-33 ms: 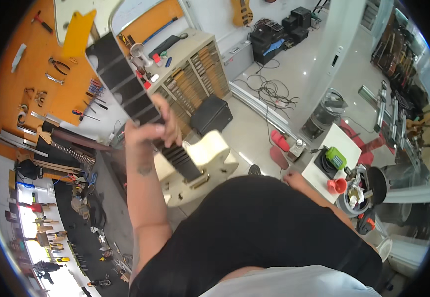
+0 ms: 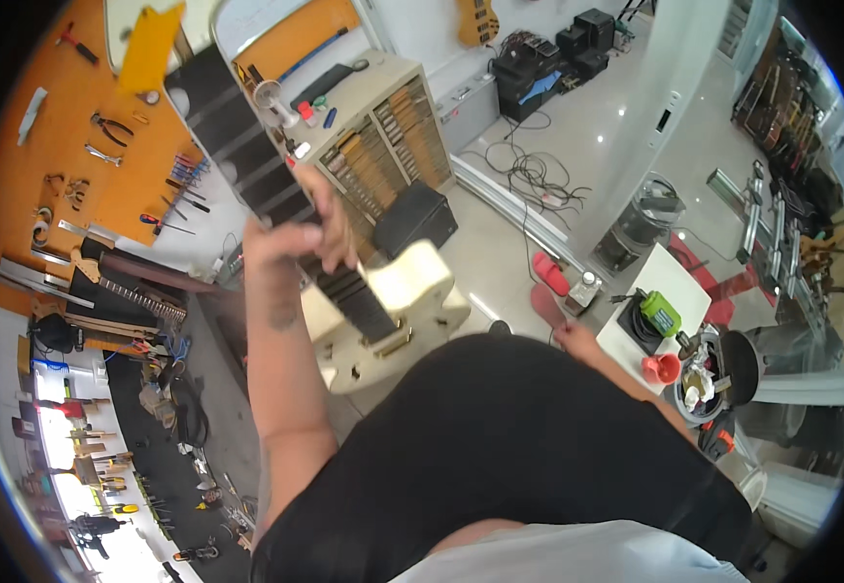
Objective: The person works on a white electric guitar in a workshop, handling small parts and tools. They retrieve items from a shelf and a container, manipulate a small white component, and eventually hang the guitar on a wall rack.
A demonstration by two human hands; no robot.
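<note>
A cream electric guitar (image 2: 422,282) stands tilted before me, its body low and its neck rising toward the upper left. My left hand (image 2: 301,238) is closed around the dark fretboard (image 2: 233,121), thumb and fingers on it. At the top, a yellow piece (image 2: 153,47) overlaps the pale headstock end; whether it is fixed there I cannot tell. My right hand (image 2: 577,340) hangs low beside the small white table (image 2: 626,367), its fingers curled. It shows too small to tell what, if anything, is in it.
At left, a workbench (image 2: 184,428) holds scattered tools below an orange tool board (image 2: 82,185). A drawer cabinet (image 2: 373,117) and a black box (image 2: 415,221) stand ahead. Cables (image 2: 539,180) and red slippers (image 2: 548,274) lie on the floor; a red cup (image 2: 660,367) is at right.
The guitar's neck and body have shifted slightly upward in view. My right hand has moved up a little, nearer the slippers. My left hand keeps its hold on the neck.
</note>
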